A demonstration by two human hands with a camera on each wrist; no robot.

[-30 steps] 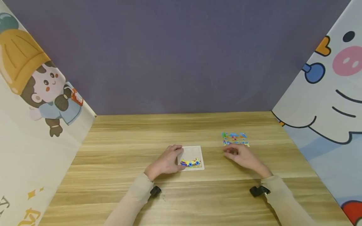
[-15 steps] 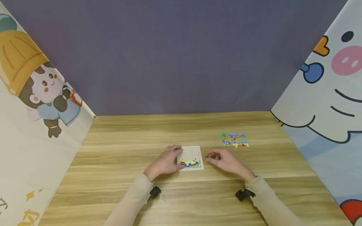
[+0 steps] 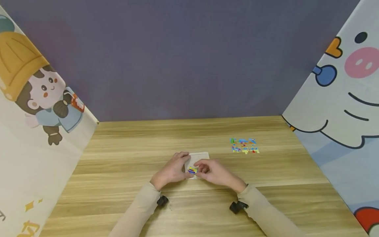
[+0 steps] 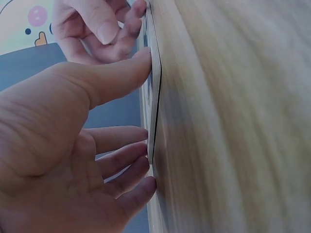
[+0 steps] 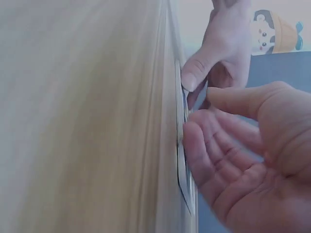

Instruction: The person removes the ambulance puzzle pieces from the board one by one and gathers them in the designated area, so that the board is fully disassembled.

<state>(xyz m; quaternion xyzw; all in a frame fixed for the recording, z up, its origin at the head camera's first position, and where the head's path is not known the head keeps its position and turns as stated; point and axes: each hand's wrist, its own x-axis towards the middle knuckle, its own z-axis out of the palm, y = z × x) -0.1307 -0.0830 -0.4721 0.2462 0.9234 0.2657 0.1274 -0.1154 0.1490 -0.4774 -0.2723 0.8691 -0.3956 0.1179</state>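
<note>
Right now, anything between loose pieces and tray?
Nothing visible between the loose pieces and the tray, but in head view the right hand covers most of the tray's right side. The left hand rests at the tray's left edge.

In the head view, a plain, light beige left sleeve (image 3: 134, 210), long and softly creased, lies at seven o'clock, and a matching right sleeve (image 3: 267, 212) lies toward five o'clock; beyond the cuffs, the left hand (image 3: 174, 168) and right hand (image 3: 218, 173) are bare. A small, blocky black left device (image 3: 162, 201) is worn at four o'clock on its cuff, and a similar black right device (image 3: 237, 207) at seven o'clock on the other, its finer details too small to tell.
</note>
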